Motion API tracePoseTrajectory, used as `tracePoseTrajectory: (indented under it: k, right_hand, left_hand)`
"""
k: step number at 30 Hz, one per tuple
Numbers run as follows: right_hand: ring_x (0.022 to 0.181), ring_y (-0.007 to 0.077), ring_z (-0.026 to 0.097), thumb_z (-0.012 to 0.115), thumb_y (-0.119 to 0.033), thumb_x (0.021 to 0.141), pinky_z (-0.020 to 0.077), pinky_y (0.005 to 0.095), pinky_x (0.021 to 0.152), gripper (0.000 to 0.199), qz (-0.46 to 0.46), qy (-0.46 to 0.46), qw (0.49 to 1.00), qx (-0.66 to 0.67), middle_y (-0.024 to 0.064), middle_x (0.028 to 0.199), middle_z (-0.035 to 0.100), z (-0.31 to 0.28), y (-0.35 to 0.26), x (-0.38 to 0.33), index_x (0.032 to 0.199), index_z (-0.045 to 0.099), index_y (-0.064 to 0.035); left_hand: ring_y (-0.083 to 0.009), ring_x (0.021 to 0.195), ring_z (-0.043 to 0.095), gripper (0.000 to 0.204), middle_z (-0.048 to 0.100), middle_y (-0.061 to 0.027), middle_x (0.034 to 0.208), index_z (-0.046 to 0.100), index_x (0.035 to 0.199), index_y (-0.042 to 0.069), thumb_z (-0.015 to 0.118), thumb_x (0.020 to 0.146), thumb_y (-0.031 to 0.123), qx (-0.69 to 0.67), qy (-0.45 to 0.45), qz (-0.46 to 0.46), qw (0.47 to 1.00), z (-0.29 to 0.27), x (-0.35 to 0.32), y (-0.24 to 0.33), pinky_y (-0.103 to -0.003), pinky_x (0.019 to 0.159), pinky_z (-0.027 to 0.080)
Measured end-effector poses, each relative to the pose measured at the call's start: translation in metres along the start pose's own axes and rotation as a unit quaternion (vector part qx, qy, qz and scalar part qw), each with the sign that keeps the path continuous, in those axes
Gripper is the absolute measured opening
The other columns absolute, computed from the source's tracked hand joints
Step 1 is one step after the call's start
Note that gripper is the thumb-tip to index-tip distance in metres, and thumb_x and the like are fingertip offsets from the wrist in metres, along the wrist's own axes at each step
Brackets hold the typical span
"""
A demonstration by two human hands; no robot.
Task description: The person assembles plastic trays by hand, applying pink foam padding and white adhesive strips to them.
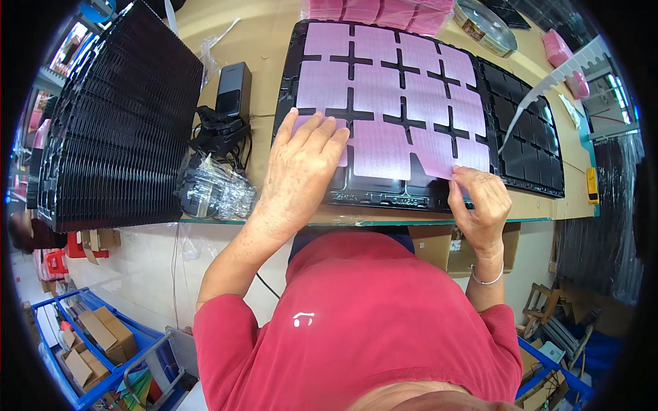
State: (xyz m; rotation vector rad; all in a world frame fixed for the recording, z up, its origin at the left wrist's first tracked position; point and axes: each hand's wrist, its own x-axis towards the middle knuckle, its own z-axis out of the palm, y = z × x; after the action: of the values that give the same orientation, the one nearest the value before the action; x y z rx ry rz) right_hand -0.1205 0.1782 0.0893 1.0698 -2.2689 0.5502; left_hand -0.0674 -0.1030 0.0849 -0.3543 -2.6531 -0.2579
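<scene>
A black compartment tray (291, 65) lies on the wooden table, its pockets covered with several pink square sheets (377, 85). My left hand (301, 168) lies flat, fingers spread, on a pink sheet in the tray's near-left pocket. My right hand (480, 202) pinches the corner of a pink sheet (439, 157) at the tray's near-right edge; that sheet sits tilted over its pocket. A silver bracelet is on my right wrist.
A tall stack of black trays (116, 116) stands at the left. A black device with cables (229, 103) and crumpled clear plastic (216, 192) lie between stack and tray. A second empty black tray (531, 137) sits right, more pink sheets (384, 10) behind. Blue carts with cardboard boxes (96, 335) below.
</scene>
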Motion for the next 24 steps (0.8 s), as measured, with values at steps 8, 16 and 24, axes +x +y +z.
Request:
tracePoseTrajectory:
  k: [8,16,24]
  right_hand:
    - [0.077,0.0233,0.067,0.071,0.0,0.067,0.0491,0.0332,0.071,0.016,0.011,-0.009,1.0,-0.006,0.0071,0.082,0.068,-0.001,-0.005,-0.003,0.08,0.063,-0.0044]
    - [0.083,0.024,0.066,0.074,-0.005,0.068,0.0478,0.0344,0.074,0.015,0.033,-0.038,0.999,-0.009,0.0066,0.086,0.068,-0.005,-0.009,-0.008,0.078,0.063,-0.0061]
    - [0.092,0.0256,0.063,0.078,-0.035,0.07,0.0466,0.0373,0.083,0.033,0.029,-0.071,0.997,-0.022,0.0074,0.095,0.068,-0.016,-0.007,-0.011,0.082,0.065,-0.0069]
  left_hand:
    - [-0.0285,0.117,0.056,0.041,0.063,-0.0126,0.114,0.061,0.113,0.003,0.059,0.074,-0.008,-0.005,-0.017,-0.004,1.0,-0.002,-0.004,0.002,-0.048,0.109,0.032]
    - [-0.0302,0.119,0.053,0.037,0.06,-0.0168,0.118,0.057,0.116,0.0,0.055,0.078,0.0,-0.014,-0.043,0.007,0.999,-0.002,-0.012,0.004,-0.05,0.11,0.028]
    - [-0.0327,0.133,0.038,0.053,0.046,-0.0157,0.138,0.045,0.135,0.006,0.053,0.083,-0.003,0.031,-0.129,-0.023,0.991,-0.031,-0.027,0.008,-0.049,0.112,0.022]
